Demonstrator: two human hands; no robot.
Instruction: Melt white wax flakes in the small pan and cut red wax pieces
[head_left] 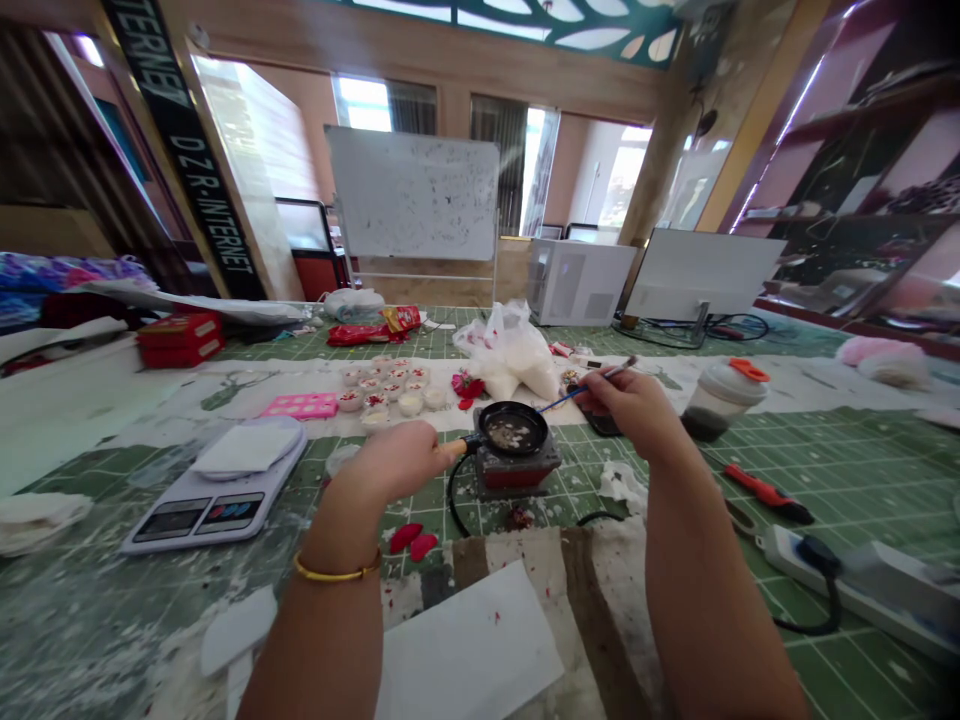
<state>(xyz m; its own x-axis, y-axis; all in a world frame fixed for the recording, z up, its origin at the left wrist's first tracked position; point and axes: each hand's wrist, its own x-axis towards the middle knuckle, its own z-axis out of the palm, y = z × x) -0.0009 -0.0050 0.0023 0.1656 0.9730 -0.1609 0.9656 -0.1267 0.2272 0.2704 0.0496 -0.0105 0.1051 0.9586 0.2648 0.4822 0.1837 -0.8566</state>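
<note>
My left hand point(405, 458) is closed around the wooden handle of a small black frying pan point(514, 428). Pale flakes or lumps lie in the pan, in a little liquid that looks clear. Under the pan stands a small hot plate point(517, 472) with a red front and a black cord. In my right hand point(619, 402) is a thin blue paintbrush point(561, 400), pinched between the fingers. Its bristles point up to the right, and the other end reaches the pan's right rim. Whether that end touches the contents is too small to tell.
Several small filled cups point(411, 402) with red bits stand behind the pan, near a pink mold point(301, 405) and a white plastic bag point(517, 355). A kitchen scale point(217, 490) sits left. At right are a shaker bottle point(724, 395), a red-handled tool point(769, 494) and a power strip point(862, 590).
</note>
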